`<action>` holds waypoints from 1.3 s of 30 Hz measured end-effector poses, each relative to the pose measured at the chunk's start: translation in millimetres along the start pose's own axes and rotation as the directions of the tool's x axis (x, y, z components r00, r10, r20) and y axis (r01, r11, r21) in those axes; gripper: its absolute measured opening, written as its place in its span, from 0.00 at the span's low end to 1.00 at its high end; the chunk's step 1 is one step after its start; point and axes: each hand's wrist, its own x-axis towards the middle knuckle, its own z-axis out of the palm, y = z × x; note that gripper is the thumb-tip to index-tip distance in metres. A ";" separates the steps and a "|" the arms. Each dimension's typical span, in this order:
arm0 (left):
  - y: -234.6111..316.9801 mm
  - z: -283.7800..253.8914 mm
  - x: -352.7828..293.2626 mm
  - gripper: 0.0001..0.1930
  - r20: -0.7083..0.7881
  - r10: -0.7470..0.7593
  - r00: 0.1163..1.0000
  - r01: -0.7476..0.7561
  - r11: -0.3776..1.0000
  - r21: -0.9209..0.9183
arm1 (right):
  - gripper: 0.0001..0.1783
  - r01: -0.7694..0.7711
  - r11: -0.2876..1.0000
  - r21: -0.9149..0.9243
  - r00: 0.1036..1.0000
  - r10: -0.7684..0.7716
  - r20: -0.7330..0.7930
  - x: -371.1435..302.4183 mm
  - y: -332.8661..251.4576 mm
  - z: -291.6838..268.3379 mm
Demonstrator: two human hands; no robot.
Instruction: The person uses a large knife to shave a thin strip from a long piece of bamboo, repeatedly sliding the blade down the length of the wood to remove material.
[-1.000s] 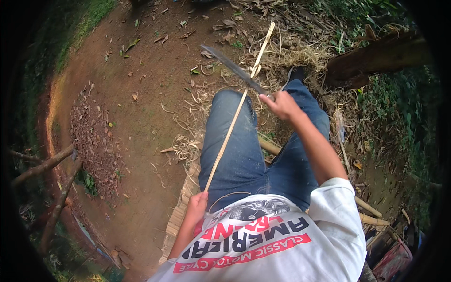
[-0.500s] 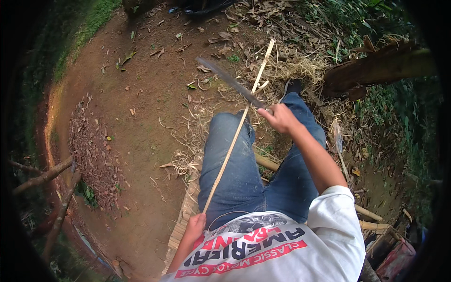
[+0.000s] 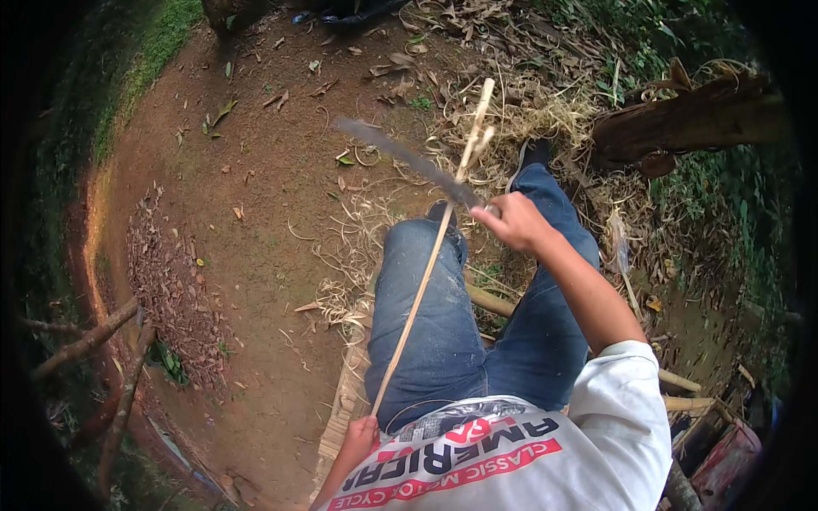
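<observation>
A long, thin, pale strip of bamboo (image 3: 417, 302) slants across my left thigh, its far end out beyond my knees. My left hand (image 3: 361, 433) is closed round its near end, close to my waist. In my right hand (image 3: 515, 223) is the handle of a machete (image 3: 409, 162), above the gap between my knees. Its long grey blade points to the far left, slightly blurred, and lies across the strip. Just beyond the blade, a pale shaving (image 3: 482, 143) sticks out from the strip's side.
Curled shavings (image 3: 358, 234) and dry leaves litter the brown soil around my feet. A thick trunk (image 3: 682, 128) lies at the far right. Under my legs is a slatted bamboo seat (image 3: 345, 383), with a bamboo pole (image 3: 490, 301) between them. Branches (image 3: 123, 400) stand at left.
My left hand and the strip's near end have shifted slightly toward me. The shaving now stands out farther beyond the blade. The whole view has tilted a little.
</observation>
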 end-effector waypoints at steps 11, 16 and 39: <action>-28.7 -11.7 -11.4 0.21 0.004 0.047 0.999 -0.047 0.998 0.052 | 0.43 -0.025 0.998 -0.054 1.000 0.025 -0.001 13.7 3.1 -12.1; -33.0 -13.6 -20.5 0.22 0.040 0.004 0.999 -0.004 1.000 -0.002 | 0.44 0.274 0.924 -0.267 0.954 -0.225 0.200 1.5 -7.7 2.5; -20.3 -11.2 -12.0 0.22 0.137 0.034 0.990 -0.032 0.999 -0.022 | 0.42 0.075 0.984 -0.159 0.995 -0.085 -0.060 13.0 9.1 -23.7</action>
